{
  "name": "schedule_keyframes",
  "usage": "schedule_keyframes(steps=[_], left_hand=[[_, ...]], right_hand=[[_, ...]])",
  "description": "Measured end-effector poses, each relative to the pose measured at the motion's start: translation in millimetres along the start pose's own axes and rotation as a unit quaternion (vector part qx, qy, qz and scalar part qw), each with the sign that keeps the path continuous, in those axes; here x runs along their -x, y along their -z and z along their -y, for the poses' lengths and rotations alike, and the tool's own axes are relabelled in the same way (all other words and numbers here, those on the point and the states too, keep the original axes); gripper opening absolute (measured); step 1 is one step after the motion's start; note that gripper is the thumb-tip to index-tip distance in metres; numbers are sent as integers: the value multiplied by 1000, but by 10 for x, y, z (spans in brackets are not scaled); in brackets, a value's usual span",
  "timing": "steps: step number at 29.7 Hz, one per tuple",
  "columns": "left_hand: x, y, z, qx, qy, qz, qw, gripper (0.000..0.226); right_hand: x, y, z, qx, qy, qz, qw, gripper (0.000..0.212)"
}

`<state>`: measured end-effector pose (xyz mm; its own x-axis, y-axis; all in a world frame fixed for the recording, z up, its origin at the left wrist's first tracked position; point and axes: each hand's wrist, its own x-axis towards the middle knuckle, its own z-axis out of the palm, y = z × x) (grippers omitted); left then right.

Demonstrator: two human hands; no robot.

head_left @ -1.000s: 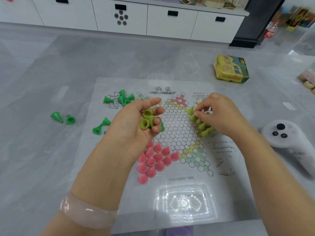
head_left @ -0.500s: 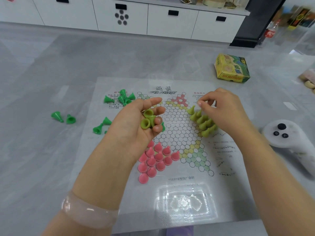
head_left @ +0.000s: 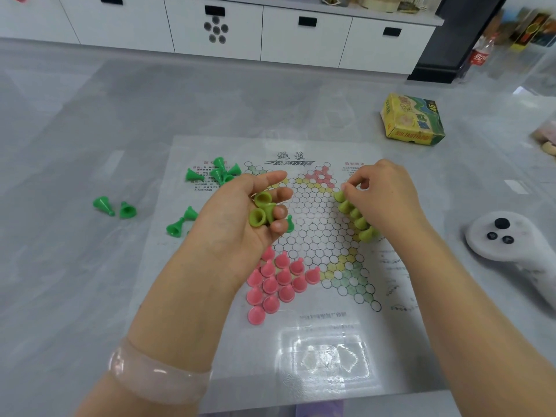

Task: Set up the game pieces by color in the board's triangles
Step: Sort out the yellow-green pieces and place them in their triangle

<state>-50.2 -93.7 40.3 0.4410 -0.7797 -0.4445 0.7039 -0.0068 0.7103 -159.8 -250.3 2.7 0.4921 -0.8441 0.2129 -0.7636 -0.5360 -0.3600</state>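
Note:
A plastic Chinese checkers board sheet (head_left: 307,224) lies flat in front of me. My left hand (head_left: 240,218) hovers palm-up over its left side and holds olive-green cone pieces (head_left: 261,210) in curled fingers. Over the right triangle, my right hand (head_left: 382,197) pinches an olive piece (head_left: 339,195) at the top of a row of olive pieces (head_left: 361,224) standing there. Several pink pieces (head_left: 276,281) fill the lower-left triangle. Bright green pieces lie loose: a cluster (head_left: 221,173) at the board's upper left, two (head_left: 180,222) at its left edge, two (head_left: 115,207) off the board.
A yellow-green cardboard box (head_left: 412,120) sits beyond the board to the right. A white game controller (head_left: 505,239) lies at the right. White cabinets (head_left: 216,25) line the back. A soda bottle (head_left: 481,52) stands far right.
My right hand slid up along the olive row to its top end, fingertips now pinching there. My left hand stayed where it was, still holding its olive pieces.

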Motion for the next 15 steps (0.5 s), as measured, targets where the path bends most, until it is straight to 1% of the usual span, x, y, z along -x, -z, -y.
schedule_keyframes(steps=[15], left_hand=[[6, 6, -11, 0, -1, -4, 1000, 28]], right_hand=[[11, 6, -6, -30, -14, 17, 999, 15]])
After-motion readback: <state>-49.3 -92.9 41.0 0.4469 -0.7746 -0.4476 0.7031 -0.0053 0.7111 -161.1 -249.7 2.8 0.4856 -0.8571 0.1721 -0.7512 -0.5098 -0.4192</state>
